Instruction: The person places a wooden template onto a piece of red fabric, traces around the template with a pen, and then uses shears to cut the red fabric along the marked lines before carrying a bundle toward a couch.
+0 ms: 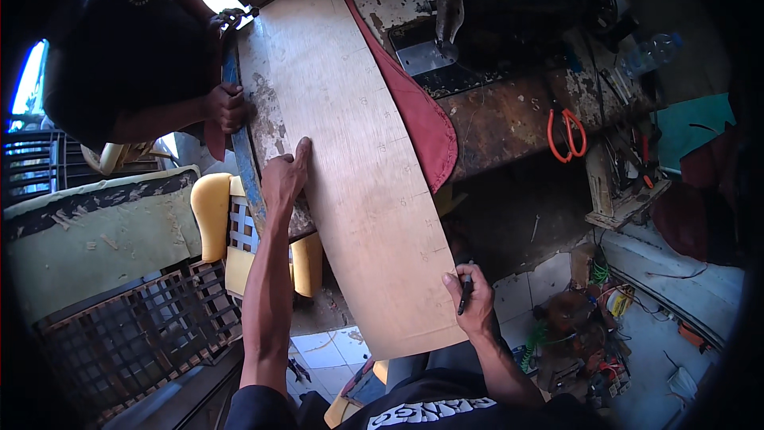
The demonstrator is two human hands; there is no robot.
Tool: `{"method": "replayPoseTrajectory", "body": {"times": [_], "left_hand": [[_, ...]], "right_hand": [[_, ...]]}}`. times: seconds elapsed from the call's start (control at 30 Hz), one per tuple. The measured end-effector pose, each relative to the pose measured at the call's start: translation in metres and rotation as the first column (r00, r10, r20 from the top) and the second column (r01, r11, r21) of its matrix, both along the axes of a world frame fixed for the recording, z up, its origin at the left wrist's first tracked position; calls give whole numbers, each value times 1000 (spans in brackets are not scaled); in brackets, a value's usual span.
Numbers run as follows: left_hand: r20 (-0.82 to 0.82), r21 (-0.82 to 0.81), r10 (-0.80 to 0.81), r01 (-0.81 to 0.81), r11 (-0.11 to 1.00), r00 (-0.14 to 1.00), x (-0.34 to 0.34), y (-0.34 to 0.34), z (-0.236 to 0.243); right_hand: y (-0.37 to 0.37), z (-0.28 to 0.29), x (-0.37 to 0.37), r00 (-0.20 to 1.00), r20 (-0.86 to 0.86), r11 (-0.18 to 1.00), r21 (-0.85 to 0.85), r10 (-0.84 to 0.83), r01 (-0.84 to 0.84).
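Observation:
A long, thin plywood sheet with pencil marks along its right side slants from the bench toward my body. My left hand is closed on its left edge, about midway along, with one digit on the top face. Near the closest right corner, my right hand grips the other edge with the thumb on top. A black pen is also held in that right hand, tip pointing down toward me. Red material with a rounded end lies partly beneath the sheet.
A sewing machine stands on the worn bench, with orange-handled scissors at its front edge. Another person's hand is at the bench's left side. A yellow-armed chair stands left; tools and cables clutter the right floor.

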State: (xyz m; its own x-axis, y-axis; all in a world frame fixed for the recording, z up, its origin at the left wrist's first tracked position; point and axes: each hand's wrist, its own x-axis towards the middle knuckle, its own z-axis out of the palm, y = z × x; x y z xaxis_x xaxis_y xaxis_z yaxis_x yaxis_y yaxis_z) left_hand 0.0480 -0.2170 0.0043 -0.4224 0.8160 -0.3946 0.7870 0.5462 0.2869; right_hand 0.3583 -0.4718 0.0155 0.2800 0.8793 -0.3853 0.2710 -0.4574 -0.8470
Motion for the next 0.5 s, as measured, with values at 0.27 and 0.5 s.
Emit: {"method": "replayPoseTrajectory", "body": {"times": [0.27, 0.5], "left_hand": [[-129, -38, -88, 84, 996, 988, 7, 2, 5], [-237, -115, -165, 141, 983, 957, 16, 6, 12]], "right_hand": [[4, -7, 7, 1000, 11, 999, 36, 13, -14], [4, -15, 12, 1000, -3, 999, 30, 22, -21]]}}
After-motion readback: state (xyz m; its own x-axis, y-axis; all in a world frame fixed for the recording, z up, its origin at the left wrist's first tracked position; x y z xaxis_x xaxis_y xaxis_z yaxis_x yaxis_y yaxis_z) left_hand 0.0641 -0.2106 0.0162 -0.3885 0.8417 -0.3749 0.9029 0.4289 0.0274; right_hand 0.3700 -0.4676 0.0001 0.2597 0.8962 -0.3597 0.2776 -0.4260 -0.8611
